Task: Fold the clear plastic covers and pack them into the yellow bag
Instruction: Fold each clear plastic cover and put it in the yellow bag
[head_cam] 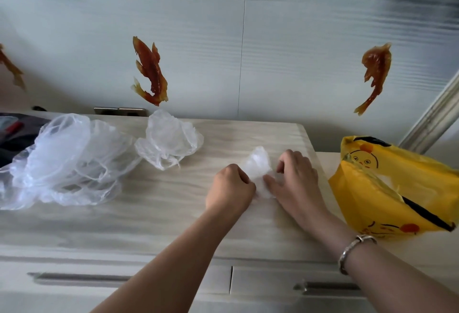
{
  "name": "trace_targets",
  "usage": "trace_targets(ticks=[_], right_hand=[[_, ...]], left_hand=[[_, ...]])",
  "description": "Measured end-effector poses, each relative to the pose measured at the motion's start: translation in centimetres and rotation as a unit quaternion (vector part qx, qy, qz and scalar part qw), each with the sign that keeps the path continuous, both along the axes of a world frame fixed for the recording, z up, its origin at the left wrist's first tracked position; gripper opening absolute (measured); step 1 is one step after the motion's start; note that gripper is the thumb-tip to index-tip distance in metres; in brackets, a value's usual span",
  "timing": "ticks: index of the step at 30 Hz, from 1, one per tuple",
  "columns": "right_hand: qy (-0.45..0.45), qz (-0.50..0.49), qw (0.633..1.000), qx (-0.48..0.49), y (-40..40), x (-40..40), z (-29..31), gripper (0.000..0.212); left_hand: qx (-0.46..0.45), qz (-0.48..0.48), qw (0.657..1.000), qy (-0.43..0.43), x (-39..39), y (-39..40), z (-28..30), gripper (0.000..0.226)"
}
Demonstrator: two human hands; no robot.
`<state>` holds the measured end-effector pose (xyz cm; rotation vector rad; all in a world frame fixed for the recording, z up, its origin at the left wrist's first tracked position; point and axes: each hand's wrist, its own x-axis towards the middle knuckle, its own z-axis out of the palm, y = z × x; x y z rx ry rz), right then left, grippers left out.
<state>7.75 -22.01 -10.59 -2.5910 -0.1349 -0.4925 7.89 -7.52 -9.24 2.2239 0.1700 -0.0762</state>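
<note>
A small, bunched clear plastic cover (257, 166) lies on the pale wood-grain cabinet top (159, 213) between my hands. My left hand (231, 188) has its fingers curled and grips the cover's near left edge. My right hand (295, 178) lies over the cover's right side, thumb and curled fingers pinching it against the top. The yellow bag (387, 188) with a cartoon print lies open at the right, just beyond my right hand. A loose cover (171, 141) sits at the back, and a large heap of covers (67, 161) is at the left.
Dark items (15, 136) lie at the far left edge of the top. Behind stands a white wall with orange fish stickers (150, 71). Drawer fronts with metal handles (82, 276) run below the front edge. A silver bracelet (355, 250) is on my right wrist.
</note>
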Motion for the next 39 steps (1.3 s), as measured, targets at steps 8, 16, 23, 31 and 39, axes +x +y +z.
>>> trace_targets(ticks=[8, 16, 23, 31, 39], right_hand=[[-0.014, 0.11, 0.993, -0.039, 0.1, 0.7, -0.2, 0.01], [0.033, 0.135, 0.986, -0.092, -1.0, -0.6, 0.4, 0.032], [0.104, 0.179, 0.966, -0.157, -2.3, -0.7, 1.4, 0.059], [0.079, 0.167, 0.972, -0.143, -2.1, -0.3, 0.8, 0.051], [0.032, 0.097, 0.994, -0.043, -1.3, 0.6, 0.2, 0.015]], left_hand=[[0.022, 0.004, 1.0, 0.004, -0.1, 0.5, 0.4, 0.016], [0.171, -0.033, 0.981, -0.09, -0.8, 1.5, 0.9, 0.019], [0.185, -0.211, 0.938, -0.205, -0.5, 2.2, 0.4, 0.051], [0.196, -0.221, 0.946, -0.131, -0.5, 2.2, 0.4, 0.051], [0.165, -0.126, 0.971, -0.119, 0.4, 1.1, -0.1, 0.018]])
